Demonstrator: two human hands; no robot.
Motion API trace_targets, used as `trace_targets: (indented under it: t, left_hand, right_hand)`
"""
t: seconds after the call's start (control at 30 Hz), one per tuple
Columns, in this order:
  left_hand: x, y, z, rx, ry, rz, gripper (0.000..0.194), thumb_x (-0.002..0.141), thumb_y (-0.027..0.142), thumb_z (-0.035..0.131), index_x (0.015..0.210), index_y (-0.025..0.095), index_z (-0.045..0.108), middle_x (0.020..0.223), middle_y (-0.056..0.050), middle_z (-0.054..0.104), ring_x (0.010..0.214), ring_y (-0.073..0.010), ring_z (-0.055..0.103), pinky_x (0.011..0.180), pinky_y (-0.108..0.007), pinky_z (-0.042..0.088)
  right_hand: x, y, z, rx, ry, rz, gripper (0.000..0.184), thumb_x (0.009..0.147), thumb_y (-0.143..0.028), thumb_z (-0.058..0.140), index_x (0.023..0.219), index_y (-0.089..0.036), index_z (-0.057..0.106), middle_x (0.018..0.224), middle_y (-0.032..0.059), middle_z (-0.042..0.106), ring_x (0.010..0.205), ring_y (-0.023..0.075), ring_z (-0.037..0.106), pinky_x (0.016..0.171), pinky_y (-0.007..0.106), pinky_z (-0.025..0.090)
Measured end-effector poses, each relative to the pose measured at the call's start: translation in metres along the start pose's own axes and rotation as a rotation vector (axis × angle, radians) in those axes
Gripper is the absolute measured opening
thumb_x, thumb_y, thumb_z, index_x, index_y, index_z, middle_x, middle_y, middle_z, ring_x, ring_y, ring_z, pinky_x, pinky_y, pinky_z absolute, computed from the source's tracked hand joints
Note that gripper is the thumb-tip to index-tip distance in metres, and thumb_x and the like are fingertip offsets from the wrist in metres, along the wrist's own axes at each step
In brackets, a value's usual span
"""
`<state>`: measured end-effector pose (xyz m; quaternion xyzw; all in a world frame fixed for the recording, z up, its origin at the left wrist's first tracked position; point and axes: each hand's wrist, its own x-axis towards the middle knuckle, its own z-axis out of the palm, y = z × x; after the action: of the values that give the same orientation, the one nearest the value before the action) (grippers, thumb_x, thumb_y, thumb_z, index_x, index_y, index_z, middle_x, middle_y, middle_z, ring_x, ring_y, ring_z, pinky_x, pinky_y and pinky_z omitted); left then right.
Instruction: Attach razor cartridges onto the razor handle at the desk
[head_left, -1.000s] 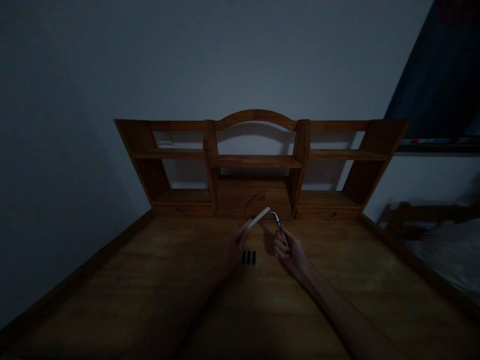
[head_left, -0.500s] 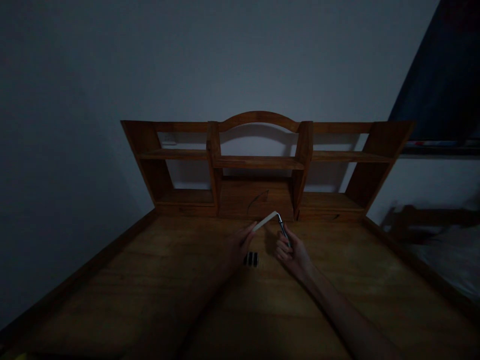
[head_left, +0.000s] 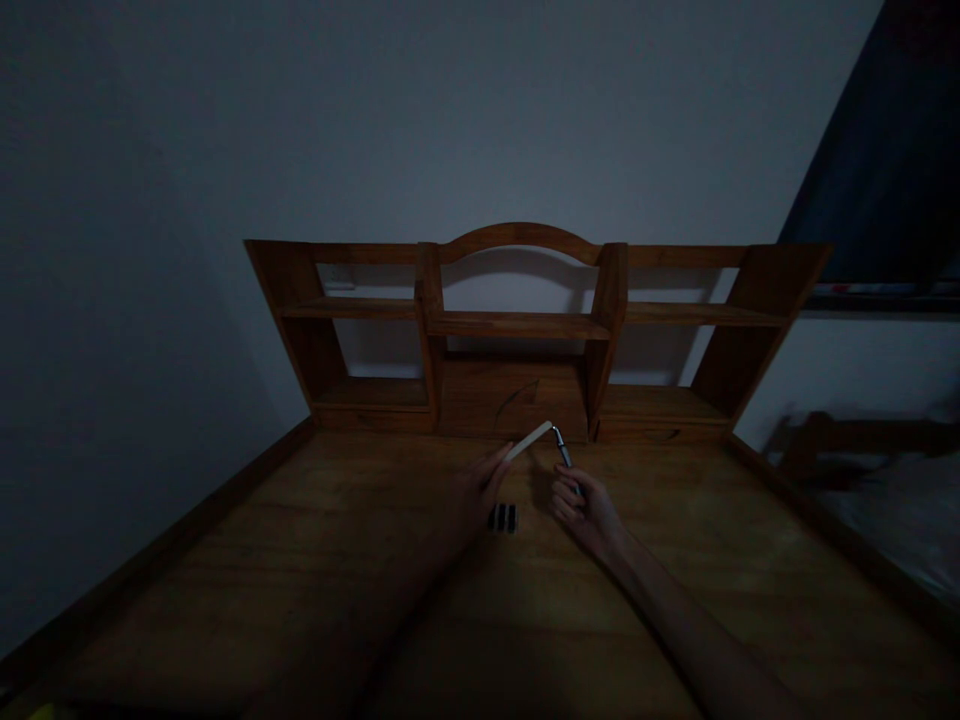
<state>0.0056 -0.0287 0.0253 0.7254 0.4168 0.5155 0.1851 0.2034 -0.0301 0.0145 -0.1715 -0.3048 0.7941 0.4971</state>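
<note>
My left hand (head_left: pixel 484 485) is closed on the lower end of a slim white candle (head_left: pixel 531 438), which slants up to the right. In my right hand (head_left: pixel 583 505) is a long-necked lighter (head_left: pixel 563 452), its shiny metal nozzle pointing up and to the left. The nozzle tip meets or nearly meets the candle's upper end. No clear flame shows there. Just right of my left wrist, a small piece with dark bars and pale gaps (head_left: pixel 503 518) lies on the wooden desk (head_left: pixel 525 620); its kind is hard to make out.
A wooden shelf unit (head_left: pixel 517 325) stands along the desk's back edge, against a pale wall (head_left: pixel 480 120). Raised wooden rims border the desk at left and right. A dark curtain or window (head_left: pixel 885 160) is at the upper right. The room is dim.
The fingers of my right hand have shifted lower on the lighter, leaving more of its neck showing. The candle and my left hand have barely moved.
</note>
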Motion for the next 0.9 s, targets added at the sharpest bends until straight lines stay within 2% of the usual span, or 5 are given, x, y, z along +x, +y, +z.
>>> trace_targets:
  t: [0.2, 0.4, 0.53, 0.77, 0.9]
  left_hand:
    - [-0.0002, -0.0024, 0.0003, -0.02, -0.013, -0.025, 0.034, 0.093, 0.034, 0.044, 0.125, 0.031, 0.056, 0.126, 0.001, 0.059, 0.117, -0.0161, 0.056, 0.103, -0.036, 0.042]
    - [-0.0003, -0.0021, -0.0004, 0.011, -0.034, -0.04, 0.037, 0.093, 0.037, 0.041, 0.126, 0.029, 0.055, 0.127, 0.0, 0.059, 0.118, -0.0173, 0.055, 0.104, -0.038, 0.042]
    - [0.0002, -0.0017, -0.0015, 0.037, -0.037, -0.041, 0.038, 0.093, 0.038, 0.042, 0.127, 0.028, 0.054, 0.127, 0.0, 0.059, 0.117, -0.0193, 0.056, 0.103, -0.04, 0.043]
    - [-0.0005, -0.007, 0.0018, 0.027, -0.039, -0.067, 0.036, 0.094, 0.036, 0.041, 0.124, 0.028, 0.057, 0.125, -0.001, 0.061, 0.114, -0.0177, 0.057, 0.101, -0.036, 0.044]
    - [-0.0012, -0.0063, 0.0023, 0.072, -0.025, -0.086, 0.036, 0.094, 0.038, 0.039, 0.12, 0.025, 0.06, 0.119, -0.002, 0.065, 0.109, -0.0194, 0.061, 0.097, -0.036, 0.047]
  right_hand:
    - [-0.0001, -0.0006, 0.0001, 0.025, -0.031, 0.003, 0.029, 0.081, -0.022, 0.05, 0.06, -0.021, 0.031, 0.042, -0.01, 0.019, 0.036, 0.0072, 0.01, 0.04, 0.024, 0.018]
    - [0.0005, -0.001, -0.0012, 0.058, -0.11, 0.021, 0.024, 0.08, -0.023, 0.05, 0.062, -0.02, 0.034, 0.044, -0.0088, 0.02, 0.037, 0.0074, 0.012, 0.039, 0.024, 0.018]
    - [0.0016, -0.0012, -0.0027, 0.056, -0.151, 0.039, 0.022, 0.083, -0.024, 0.047, 0.063, -0.019, 0.038, 0.044, -0.0082, 0.021, 0.037, 0.0078, 0.014, 0.041, 0.024, 0.018]
    - [0.0022, -0.0034, -0.0033, 0.022, -0.164, 0.037, 0.035, 0.091, -0.043, 0.039, 0.064, -0.02, 0.04, 0.044, -0.0079, 0.022, 0.036, 0.0084, 0.018, 0.042, 0.024, 0.021]
    - [0.0039, -0.0032, -0.0026, -0.019, -0.167, 0.054, 0.043, 0.092, -0.052, 0.034, 0.064, -0.02, 0.04, 0.043, -0.0082, 0.023, 0.035, 0.0077, 0.017, 0.041, 0.023, 0.021]
